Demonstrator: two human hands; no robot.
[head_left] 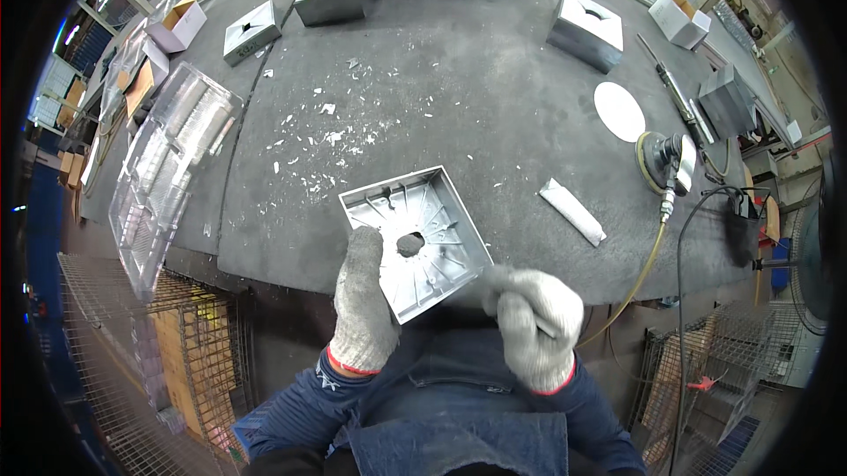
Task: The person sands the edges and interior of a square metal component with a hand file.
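Head view: left hand (363, 304) grips the near-left edge of a square ribbed metal casting (415, 238), underside up, at the front edge of the surface (494, 105). Right hand (534, 326) is clenched around a thin tool (540, 324) at its near corner. Casting looks rigid, fairly light, sharp-rimmed; best held by its edges.

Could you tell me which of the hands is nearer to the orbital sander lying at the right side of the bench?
The right hand. It sits at the bench's near edge, down-left of the orbital sander; the left hand grips the square metal casting farther left.
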